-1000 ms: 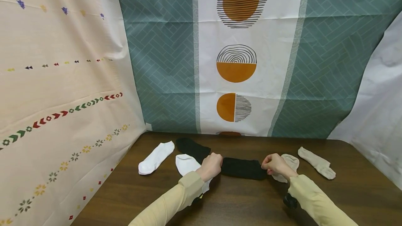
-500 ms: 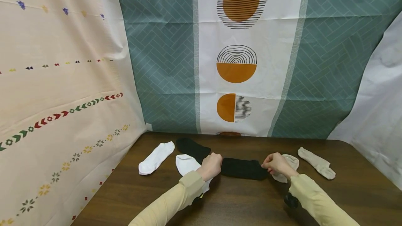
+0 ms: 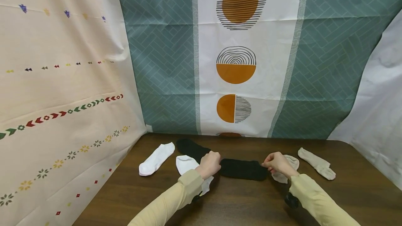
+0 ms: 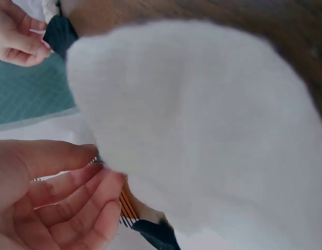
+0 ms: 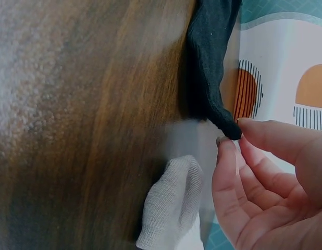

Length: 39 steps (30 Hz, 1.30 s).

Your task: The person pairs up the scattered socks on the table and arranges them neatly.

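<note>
A black sock is stretched sideways between both hands at the middle of the table. Its left end is at the fingertips of my left hand; in the left wrist view a white sock hides most of that contact, though thumb and fingers meet at a dark edge. My right hand pinches the other end between thumb and fingers, plain in the right wrist view, where the black sock hangs from the fingertips. A beige sock lies partly under the right hand.
The white sock lies under my left wrist. Another white sock is farther left, and a second black sock sits behind the left hand. At the right lies another beige sock. Cloth hangings surround the wooden table.
My left hand has shifted very slightly left with its end of the black sock. The right hand keeps its place, and the head view has tilted a little.
</note>
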Tool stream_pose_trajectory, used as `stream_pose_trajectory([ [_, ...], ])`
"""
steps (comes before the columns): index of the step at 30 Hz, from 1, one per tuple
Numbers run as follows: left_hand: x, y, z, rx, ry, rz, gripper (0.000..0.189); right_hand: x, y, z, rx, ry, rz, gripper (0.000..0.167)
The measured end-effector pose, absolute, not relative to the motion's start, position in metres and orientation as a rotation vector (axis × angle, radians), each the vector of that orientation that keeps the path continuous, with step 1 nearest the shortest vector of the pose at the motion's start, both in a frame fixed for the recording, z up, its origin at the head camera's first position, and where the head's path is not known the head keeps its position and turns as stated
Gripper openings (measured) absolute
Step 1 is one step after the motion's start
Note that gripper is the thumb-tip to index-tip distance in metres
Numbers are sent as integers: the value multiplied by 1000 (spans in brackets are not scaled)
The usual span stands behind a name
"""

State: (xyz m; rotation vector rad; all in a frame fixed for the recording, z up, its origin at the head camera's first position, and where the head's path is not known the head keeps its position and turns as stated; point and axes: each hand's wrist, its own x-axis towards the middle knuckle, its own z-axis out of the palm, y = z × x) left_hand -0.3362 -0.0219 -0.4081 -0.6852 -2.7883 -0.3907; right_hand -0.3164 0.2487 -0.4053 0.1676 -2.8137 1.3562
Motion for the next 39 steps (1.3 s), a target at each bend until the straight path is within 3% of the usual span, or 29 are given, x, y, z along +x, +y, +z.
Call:
stream_pose_trajectory([
  [39, -355, -65, -392, -481, -2787, -461, 18, -323, 237, -401, 140, -2761, 1287, 7],
])
